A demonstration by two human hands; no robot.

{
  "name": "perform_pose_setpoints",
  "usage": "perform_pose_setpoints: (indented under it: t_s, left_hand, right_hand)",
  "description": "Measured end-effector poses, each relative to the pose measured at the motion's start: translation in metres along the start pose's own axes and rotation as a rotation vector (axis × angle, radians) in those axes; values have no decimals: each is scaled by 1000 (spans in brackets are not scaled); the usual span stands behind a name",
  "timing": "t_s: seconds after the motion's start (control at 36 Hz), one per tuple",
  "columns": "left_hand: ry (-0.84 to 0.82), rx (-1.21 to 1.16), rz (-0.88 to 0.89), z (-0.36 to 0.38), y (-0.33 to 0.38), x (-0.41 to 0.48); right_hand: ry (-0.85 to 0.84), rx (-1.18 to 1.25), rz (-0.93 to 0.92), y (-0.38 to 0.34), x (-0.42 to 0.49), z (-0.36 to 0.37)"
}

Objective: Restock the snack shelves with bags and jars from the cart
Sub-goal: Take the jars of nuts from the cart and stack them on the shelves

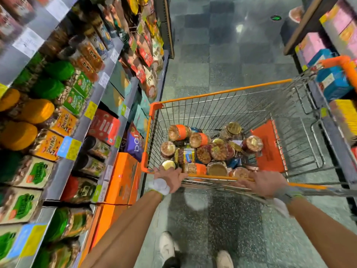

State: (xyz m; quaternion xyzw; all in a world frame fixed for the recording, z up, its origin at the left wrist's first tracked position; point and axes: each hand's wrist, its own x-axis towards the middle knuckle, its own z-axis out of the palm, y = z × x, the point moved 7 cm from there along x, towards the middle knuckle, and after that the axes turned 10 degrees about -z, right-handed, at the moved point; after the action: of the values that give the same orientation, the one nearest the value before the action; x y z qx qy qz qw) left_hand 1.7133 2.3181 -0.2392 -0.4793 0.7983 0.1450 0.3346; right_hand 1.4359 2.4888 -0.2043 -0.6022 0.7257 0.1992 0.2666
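Note:
The wire cart (222, 92) with orange rims stands in the aisle and holds several clear jars of nuts (201, 149) lying in a heap on its floor. My left hand (170, 178) reaches over the cart's near left corner, its fingers stretched towards a cream-lidded jar (168, 164) and an orange-labelled jar (194, 168). My right hand (264, 182) hovers at the near orange rim, fingers spread and blurred, gripping nothing that I can see. The snack shelves (81, 120) run along my left, stocked with jars, boxes and bags.
Orange cartons (123, 176) sit on the lowest shelf level next to the cart's left corner. A second shelf unit with boxes (332, 84) stands close on the cart's right side. Tiled floor (222, 55) stretches ahead beyond the cart.

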Motion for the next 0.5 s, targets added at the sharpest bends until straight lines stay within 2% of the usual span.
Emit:
perform_pose_setpoints:
  t_s: [0.14, 0.33, 0.5]
  left_hand:
    - [121, -43, 63, -5, -3, 9]
    - [91, -118, 50, -9, -13, 31]
    - [54, -57, 43, -13, -19, 37]
  right_hand:
    - [-66, 58, 28, 0, 9, -10]
    - [-119, 92, 65, -2, 19, -26]
    - [-134, 126, 72, -7, 25, -24]
